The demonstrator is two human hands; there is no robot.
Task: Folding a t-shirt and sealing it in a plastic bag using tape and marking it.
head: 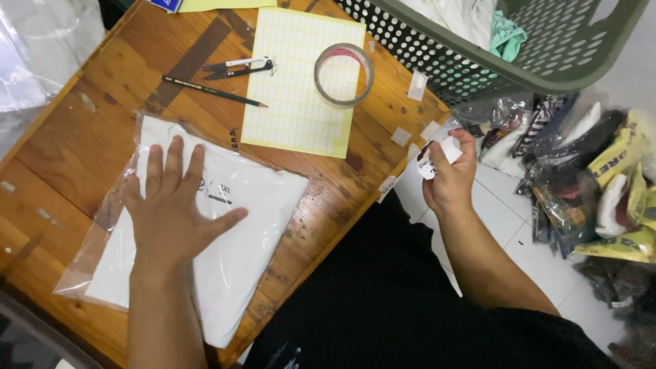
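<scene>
My left hand (174, 205) lies flat, fingers spread, on a folded white garment in a clear plastic bag (232, 260) on the wooden table (75, 137). My right hand (451, 179) is off the table's right edge, above the tiled floor, closed around a small crumpled piece of white paper (437, 156) with dark print. A yellow sheet of blank labels (297, 102) lies further back on the table, with a roll of clear tape (344, 74) resting on its right part.
A pencil (212, 91) and small black thread snips (239, 67) lie left of the label sheet. Bits of tape (417, 85) stick along the table's right edge. A green perforated laundry basket (478, 61) stands at the back right. Bagged clothes (588, 178) are piled on the floor.
</scene>
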